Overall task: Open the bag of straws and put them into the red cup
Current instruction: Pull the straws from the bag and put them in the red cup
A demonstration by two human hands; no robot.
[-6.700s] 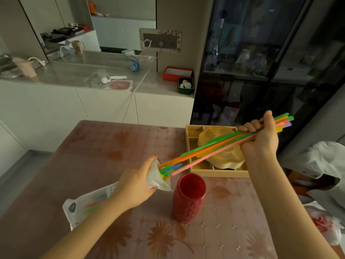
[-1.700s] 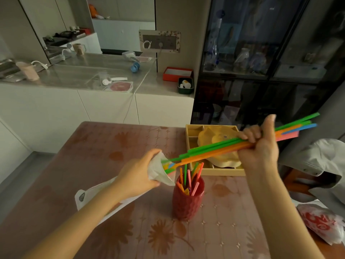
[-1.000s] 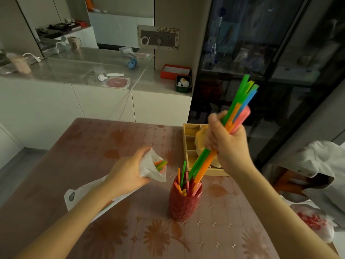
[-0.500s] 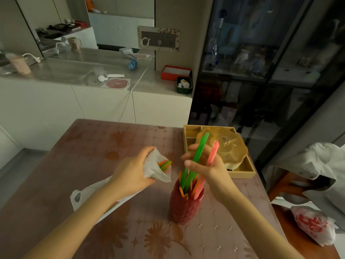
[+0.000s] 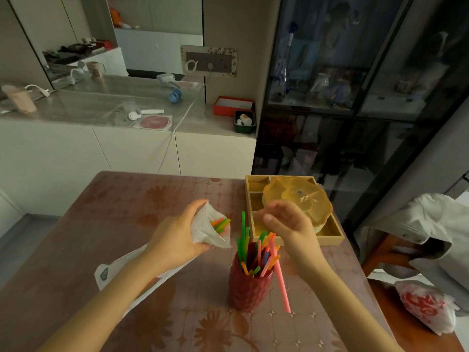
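Your two bare forearms reach in from the bottom edge over the flower-patterned table (image 5: 177, 321).

The red cup (image 5: 250, 290) stands upright on the table, between your hands and a little nearer to you than both. A bunch of coloured straws (image 5: 243, 237) stands in it, fanned out, and one green straw rises above the rest.

One pink straw (image 5: 280, 275) is outside the cup. It slants along the cup's right side, with its lower end on the table and its upper end just under your right hand.

Your right hand (image 5: 291, 224) hangs above and just right of the cup. Its fingers are loosely curled and it has nothing in its grasp.

Your left hand (image 5: 175, 242) is closed round the white bag (image 5: 205, 232) near its open mouth, left of the cup. The rest of the bag trails back under your forearm. A few straw ends (image 5: 221, 224) show in the mouth.

Behind your right hand is a wooden tray (image 5: 327, 240) with a yellow scalloped dish (image 5: 297, 199) in it.

On the far right are a pale jacket (image 5: 431, 224) and a red-printed plastic bag (image 5: 426, 308).

Further back are a white counter (image 5: 88, 105) and a dark glass cabinet (image 5: 355, 85).
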